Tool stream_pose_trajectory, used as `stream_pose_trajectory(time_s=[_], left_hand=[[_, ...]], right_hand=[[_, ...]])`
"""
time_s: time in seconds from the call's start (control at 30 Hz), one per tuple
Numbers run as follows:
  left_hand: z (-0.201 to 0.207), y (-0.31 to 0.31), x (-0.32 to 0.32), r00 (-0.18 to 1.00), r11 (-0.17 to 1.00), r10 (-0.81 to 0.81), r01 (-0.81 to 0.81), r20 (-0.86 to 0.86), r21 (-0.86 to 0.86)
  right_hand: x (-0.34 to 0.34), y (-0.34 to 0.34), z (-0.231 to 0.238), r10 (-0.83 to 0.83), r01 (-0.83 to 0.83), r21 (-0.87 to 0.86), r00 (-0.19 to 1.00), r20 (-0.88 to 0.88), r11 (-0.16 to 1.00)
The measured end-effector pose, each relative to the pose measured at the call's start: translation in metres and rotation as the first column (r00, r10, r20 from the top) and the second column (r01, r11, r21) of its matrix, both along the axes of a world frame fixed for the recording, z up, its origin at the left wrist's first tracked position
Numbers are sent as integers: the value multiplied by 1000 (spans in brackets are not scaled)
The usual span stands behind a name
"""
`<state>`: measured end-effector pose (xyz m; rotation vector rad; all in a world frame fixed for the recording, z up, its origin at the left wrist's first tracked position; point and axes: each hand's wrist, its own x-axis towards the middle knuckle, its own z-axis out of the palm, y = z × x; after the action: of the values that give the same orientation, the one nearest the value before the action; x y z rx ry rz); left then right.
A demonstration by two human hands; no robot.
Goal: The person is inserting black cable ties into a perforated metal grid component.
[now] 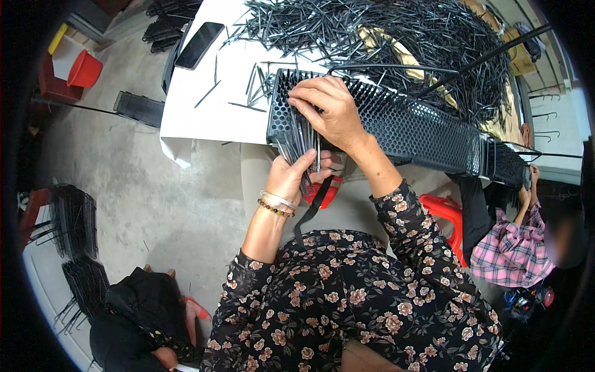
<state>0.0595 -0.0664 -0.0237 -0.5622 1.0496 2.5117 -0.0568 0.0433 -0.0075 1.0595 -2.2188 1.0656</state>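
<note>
My left hand (287, 178) is closed around a bundle of thin, dark, pointed rods (300, 144), which fan out at the near left end of a long black perforated rack (427, 141). Above that end, my right hand (331, 110) bends its fingers and thumb together in a pinch close to the holes. Whatever lies between those fingertips is hard to make out among the dark rods. Short rods (369, 95) stand upright in rows along the rack's far side, while many holes nearer to me show bare.
A large heap of loose black rods (297, 31) covers the far part of the white table (204, 118), with a phone (199, 46) at left. Another person's hands (527, 192) work at the rack's right end. A red stool (449, 220) stands below; racks (73, 217) lean at left.
</note>
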Motion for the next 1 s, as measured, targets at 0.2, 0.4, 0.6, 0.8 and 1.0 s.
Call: stream_pose_trajectory(time_s=[0.2,0.4,0.6,0.8,1.0], left_hand=[[-5,-1,-2,999,999,-33,33,16,-16],[-7,-3,2,999,998,-31,33,39,-51],[-1,-5,0,999,997,-35,34,-16,-62],[9,-2,4,997,995,-43,37,-59,-97],[1,-4,3,1000,992,-22,19,-17,-121]], right_hand=[[-3,-3,-1,-6,6,17,999,49,1000],[0,5,12,-72,85,-107,990,124,991],[26,29,23,-134,230,-69,756,640,971],[45,37,22,36,84,-77,417,908,993],[47,39,17,9,147,-64,350,937,987]])
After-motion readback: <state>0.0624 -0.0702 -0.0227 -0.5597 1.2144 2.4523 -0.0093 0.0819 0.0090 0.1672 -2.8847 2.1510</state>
